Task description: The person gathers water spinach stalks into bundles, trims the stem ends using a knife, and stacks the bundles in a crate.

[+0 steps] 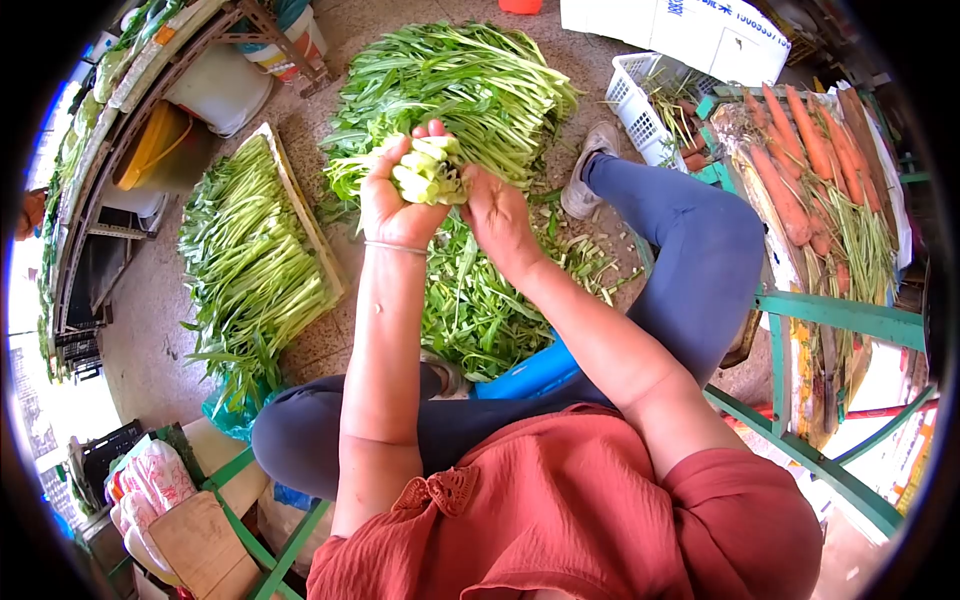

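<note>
My left hand (400, 195) is wrapped round a bunch of leafy greens (425, 168), its pale stem ends turned up towards me. Closed fingers of my right hand (500, 215) press against the right side of these stem ends. A small dark spot shows there, but what the right fingers pinch is hidden. Just beyond both hands lies a large heap of long-leaved greens (450, 85) on the floor. Below the hands, loose leaves and short trimmed pieces (480, 310) are scattered between my feet.
On the left, greens lie in a row (250, 250) along a pale board (305, 215). At right, carrots (790, 200) rest on a stand with a green metal frame (850, 318), near a white plastic basket (640, 110). A blue plastic object (530, 372) sits between my legs. Buckets (225, 95) stand upper left.
</note>
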Motion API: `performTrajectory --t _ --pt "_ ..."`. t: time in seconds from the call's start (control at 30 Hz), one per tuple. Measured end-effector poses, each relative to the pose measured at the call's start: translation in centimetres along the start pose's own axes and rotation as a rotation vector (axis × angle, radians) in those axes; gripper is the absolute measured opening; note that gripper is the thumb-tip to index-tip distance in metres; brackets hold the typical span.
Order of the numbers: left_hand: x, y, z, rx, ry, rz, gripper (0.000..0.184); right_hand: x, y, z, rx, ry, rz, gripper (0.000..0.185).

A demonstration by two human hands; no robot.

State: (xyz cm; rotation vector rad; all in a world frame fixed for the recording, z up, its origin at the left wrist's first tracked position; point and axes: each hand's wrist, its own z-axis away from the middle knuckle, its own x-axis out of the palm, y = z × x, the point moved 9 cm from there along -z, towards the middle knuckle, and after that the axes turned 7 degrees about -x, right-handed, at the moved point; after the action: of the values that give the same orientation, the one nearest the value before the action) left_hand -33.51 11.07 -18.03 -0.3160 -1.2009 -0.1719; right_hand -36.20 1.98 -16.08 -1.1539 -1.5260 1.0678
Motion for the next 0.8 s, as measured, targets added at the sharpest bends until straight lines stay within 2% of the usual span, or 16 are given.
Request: performTrajectory --t 0.07,0.13,0.2,0.23,0.3,0.33,0.4,0.47,0.5,0.53,0.57,0.6,0.67,0.77,0.8 --pt "0.4 1.9 -0.2 0.097 -0.067 -0.07 0.019 0.2 0.5 2.4 0.041 -0.037 0.115 0.037" --pt "0.3 3.4 -0.1 0.164 -0.026 0.006 0.02 -0.3 2.6 4.4 0.079 -0.09 0.238 0.037" --pt "0.0 4.5 -0.1 0.229 -0.042 -0.015 0.023 -3.4 8.0 6.8 0.286 0.123 0.125 0.04" --pt "0.1 4.3 0.2 0.23 -0.048 -0.013 0.022 -4.2 9.3 7.7 0.288 0.108 0.122 0.04" --pt "0.0 3.9 0.1 0.223 -0.054 -0.011 0.022 -5.3 13.1 9.3 0.452 -0.361 0.804 0.056" --pt "-0.2 3.5 -0.1 0.199 -0.053 -0.08 0.023 -6.3 16.0 10.8 0.659 -0.564 0.946 0.063" --pt "-0.7 3.0 -0.6 0.202 -0.132 -0.351 0.023 -7.7 17.6 9.1 0.605 -0.48 1.033 0.063" --pt "-2.9 1.7 -1.2 0.132 -0.045 -0.515 0.019 -9.3 14.6 3.3 0.574 -0.177 0.8 0.055" --pt "-4.2 1.6 -1.4 0.221 0.048 -0.568 0.018 -6.8 8.0 0.5 0.446 -0.042 0.553 0.047" --pt "-5.8 1.2 -1.6 0.262 0.22 -0.553 0.02 -4.4 5.1 -1.7 0.335 -0.202 0.532 0.057" --pt "-6.0 0.4 -1.7 0.242 0.196 -0.554 0.021 -2.1 2.2 -3.7 0.22 -0.353 0.491 0.082" --pt "-6.0 -0.7 -1.8 0.206 0.166 -0.557 0.021 -0.5 1.0 -4.7 0.15 -0.572 0.696 0.101" --pt "-5.0 -1.4 -1.8 0.254 0.086 -0.502 0.022 2.7 0.0 -4.4 0.24 -0.901 1.01 0.115" --pt "-6.1 -2.1 -3.2 0.141 0.09 -0.454 0.022 3.5 1.6 -5.5 0.368 -1.01 1.134 0.115" --pt "-5.6 -1.9 -3.4 0.177 0.057 -0.452 0.024 3.8 1.5 -5.8 0.42 -1.018 1.134 0.114"
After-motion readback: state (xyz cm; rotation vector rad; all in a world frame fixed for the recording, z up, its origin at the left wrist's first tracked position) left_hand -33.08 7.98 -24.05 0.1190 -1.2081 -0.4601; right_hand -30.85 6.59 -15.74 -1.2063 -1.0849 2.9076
